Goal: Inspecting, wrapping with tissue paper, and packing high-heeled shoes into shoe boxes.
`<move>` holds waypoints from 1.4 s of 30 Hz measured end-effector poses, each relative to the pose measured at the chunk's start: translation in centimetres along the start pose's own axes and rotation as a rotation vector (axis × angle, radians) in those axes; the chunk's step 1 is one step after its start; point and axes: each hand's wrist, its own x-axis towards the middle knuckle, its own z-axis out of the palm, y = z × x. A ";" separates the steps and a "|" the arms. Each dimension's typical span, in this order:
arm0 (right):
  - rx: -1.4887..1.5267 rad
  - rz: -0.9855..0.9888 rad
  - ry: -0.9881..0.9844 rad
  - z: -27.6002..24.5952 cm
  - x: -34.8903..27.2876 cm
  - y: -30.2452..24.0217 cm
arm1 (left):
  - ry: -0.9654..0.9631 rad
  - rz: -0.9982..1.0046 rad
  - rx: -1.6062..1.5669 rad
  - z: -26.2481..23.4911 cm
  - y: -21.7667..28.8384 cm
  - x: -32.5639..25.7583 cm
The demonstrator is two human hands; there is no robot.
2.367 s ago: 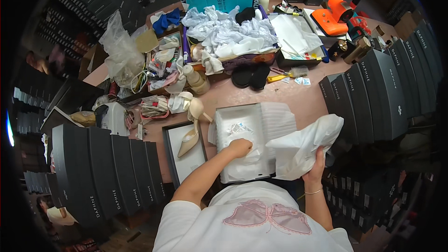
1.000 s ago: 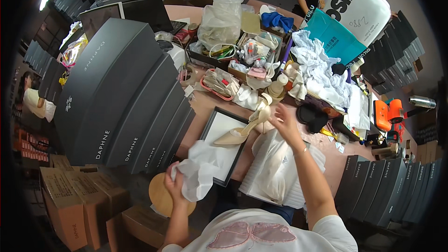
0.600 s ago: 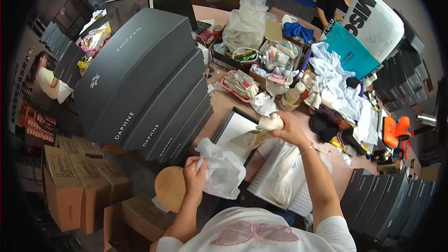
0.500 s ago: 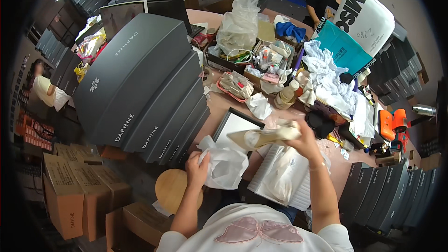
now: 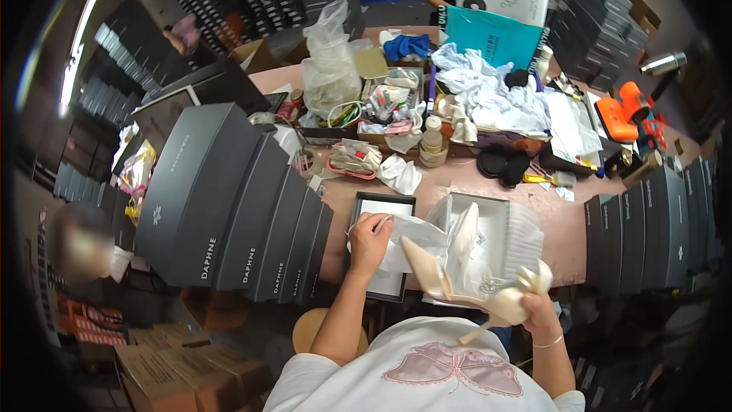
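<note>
My right hand point(image 5: 540, 314) grips a cream high-heeled shoe point(image 5: 505, 305) by its back part, near a pale bow. The shoe's pointed toe aims left and its slim heel points down. My left hand point(image 5: 369, 244) is closed on a thin white sheet or bag point(image 5: 418, 233), which spreads toward the shoe's toe. Beneath that hand lies a shallow dark box part point(image 5: 390, 285) with a white inside. Just right of it, an open grey shoebox point(image 5: 496, 212) holds white wrapping and what looks like another cream shoe point(image 5: 464, 235); pleated white padding point(image 5: 528, 238) lies at its right.
Tall stacks of dark shoeboxes point(image 5: 183, 198) flank me on the left, with more boxes point(image 5: 659, 236) on the right. Farther back stand a glue-like bottle point(image 5: 433, 145), a pink basket point(image 5: 354, 159), a crumpled cloth point(image 5: 399, 175) and black round pads point(image 5: 503, 166). People are nearby.
My right hand has brought the shoe nearer my body and down to the right. My left hand has moved forward with the white sheet, over the shallow box part. The view has turned.
</note>
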 end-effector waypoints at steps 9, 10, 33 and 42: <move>-0.304 -0.063 -0.100 3.9 4.0 0.7 | -0.139 -0.100 -0.170 1.9 1.0 -2.6; -0.391 0.051 -0.221 2.4 4.2 0.8 | -0.147 -0.053 -0.181 2.1 1.3 -2.7; 0.734 0.026 -0.028 2.6 4.7 3.7 | -0.229 0.377 0.010 1.3 10.1 -4.3; 0.596 -0.137 0.017 5.0 6.9 2.5 | -0.301 0.837 -0.158 4.7 10.6 -5.2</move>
